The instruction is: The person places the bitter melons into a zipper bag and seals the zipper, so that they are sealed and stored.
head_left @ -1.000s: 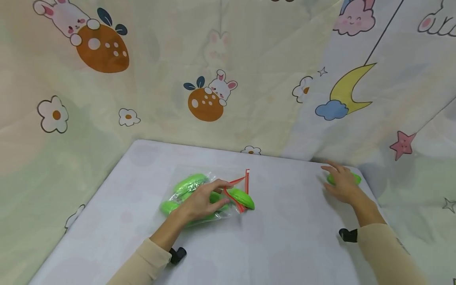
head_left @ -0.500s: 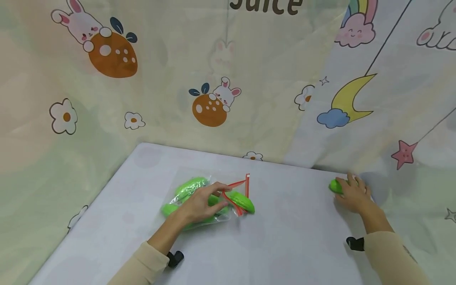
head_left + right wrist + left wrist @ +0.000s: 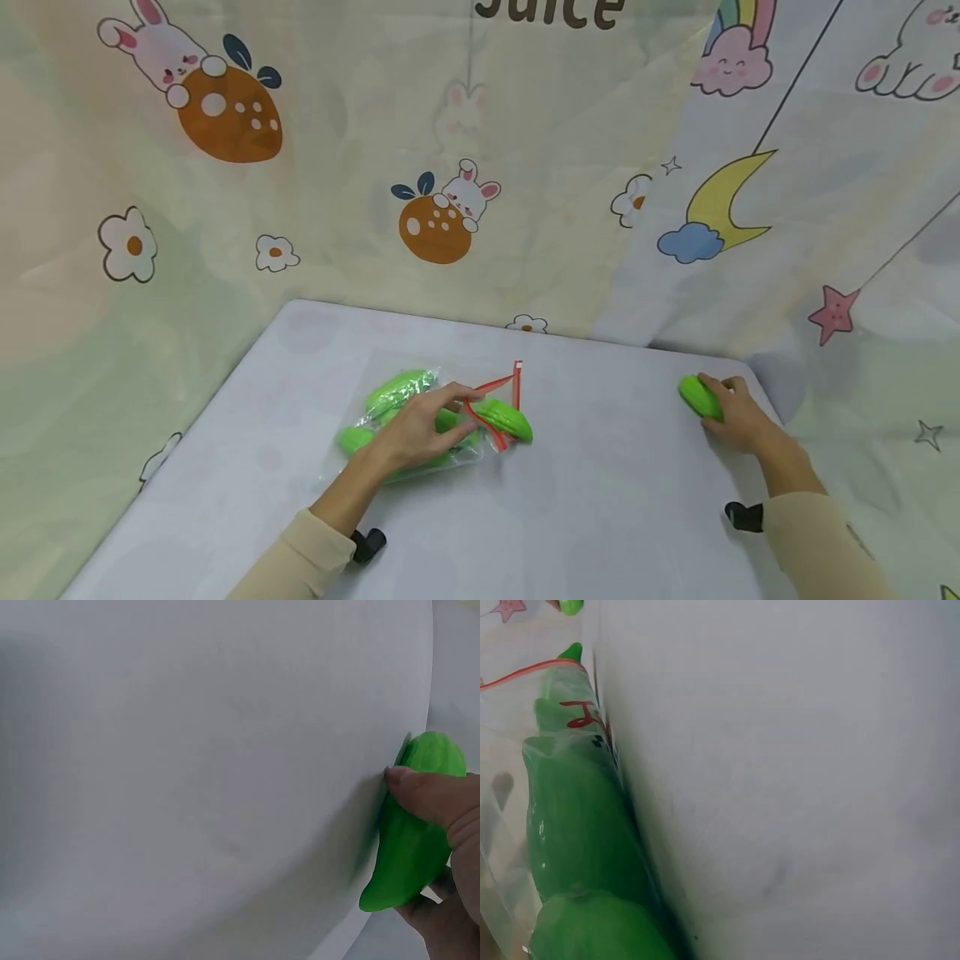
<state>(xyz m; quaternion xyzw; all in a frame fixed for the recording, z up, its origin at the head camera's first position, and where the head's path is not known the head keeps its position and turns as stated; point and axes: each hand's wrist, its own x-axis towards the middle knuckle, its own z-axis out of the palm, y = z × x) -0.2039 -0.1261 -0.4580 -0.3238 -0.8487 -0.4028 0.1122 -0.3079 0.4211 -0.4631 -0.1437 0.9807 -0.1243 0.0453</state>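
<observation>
A clear zip bag [image 3: 517, 387] with a red zip edge lies on the white table, holding several green toy vegetables [image 3: 401, 388]. One ridged green toy vegetable [image 3: 506, 419] pokes partly out of the bag's mouth. My left hand [image 3: 412, 429] lies over the bag and holds its mouth, thumb and fingers spread apart at the red edge. The left wrist view shows the bag's side with green toy vegetables [image 3: 577, 817] under the plastic. At the table's far right corner, my right hand [image 3: 738, 415] grips another green toy vegetable [image 3: 412, 844], long and tapered at one end, between thumb and fingers.
The white table [image 3: 600, 483] ends at a cloth backdrop [image 3: 555, 242] with cartoon rabbits, flowers and a moon. Its right edge runs close beside the right hand. Black wrist cameras [image 3: 369, 546] sit at both sleeves.
My right hand has gone from spread over the green toy vegetable to gripping it, and has turned it and drawn it slightly left. The left hand stays on the bag.
</observation>
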